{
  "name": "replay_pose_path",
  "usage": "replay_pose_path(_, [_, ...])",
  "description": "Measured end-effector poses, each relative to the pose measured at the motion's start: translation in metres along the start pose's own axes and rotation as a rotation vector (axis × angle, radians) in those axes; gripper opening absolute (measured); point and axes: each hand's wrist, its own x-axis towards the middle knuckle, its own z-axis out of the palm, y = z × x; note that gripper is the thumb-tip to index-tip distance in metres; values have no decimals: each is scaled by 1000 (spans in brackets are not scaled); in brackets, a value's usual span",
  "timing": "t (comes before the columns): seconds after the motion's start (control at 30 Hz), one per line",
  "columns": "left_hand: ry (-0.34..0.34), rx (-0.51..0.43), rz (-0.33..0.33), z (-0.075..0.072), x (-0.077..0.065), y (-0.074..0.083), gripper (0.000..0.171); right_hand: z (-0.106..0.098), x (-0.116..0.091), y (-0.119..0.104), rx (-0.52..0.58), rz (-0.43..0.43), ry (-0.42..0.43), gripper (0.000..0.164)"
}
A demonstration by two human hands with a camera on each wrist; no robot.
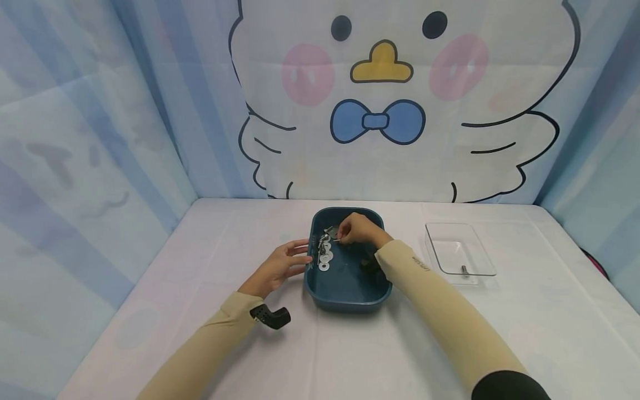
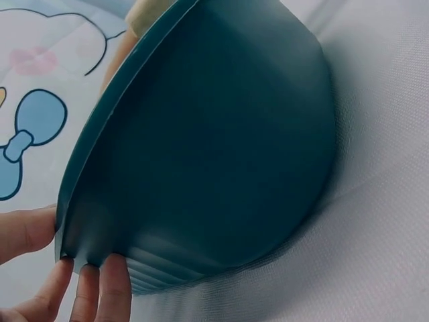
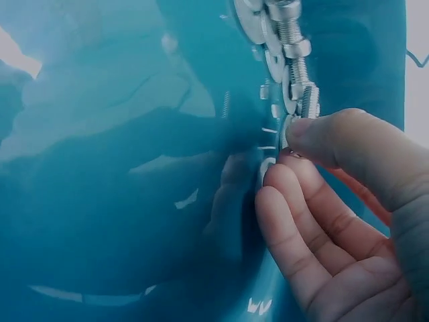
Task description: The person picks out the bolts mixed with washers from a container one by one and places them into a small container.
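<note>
A dark blue plastic bin stands on the table with metal washers, bolts and nuts lying along its left side. My left hand holds the bin's left rim, and in the left wrist view its fingers press against the outer wall. Inside the bin, toward its far end, my right hand pinches a small metal bolt between thumb and fingertips. In the right wrist view the threaded bolt shows right at the thumb tip, beside the row of washers; the fingers partly hide it.
Right of the bin stands a clear plastic box with a small metal piece in it. A white cloth covers the table. Printed curtains hang at the back and both sides.
</note>
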Motion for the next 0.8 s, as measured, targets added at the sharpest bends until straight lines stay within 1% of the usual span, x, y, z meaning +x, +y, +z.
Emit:
replay_pose_path(0.13, [0,-7,0,0,-1,1,55,-2,0,3,26,-22,20,5])
replay_pose_path(0.23, [-7,-12,1,0,-1,1,55,-2,0,5,85,-33,40,6])
replay_pose_path(0.47, [-6,-11,0,-2,0,-1,53,-1,2,6,263,-18,63,12])
replay_pose_path(0.7, [-21,-21,1,-3,1,-1,53,-2,3,7,378,-14,92,18])
replay_pose_path(0.8, [-21,-21,-1,-3,1,-1,53,-3,3,8,439,-26,99,20])
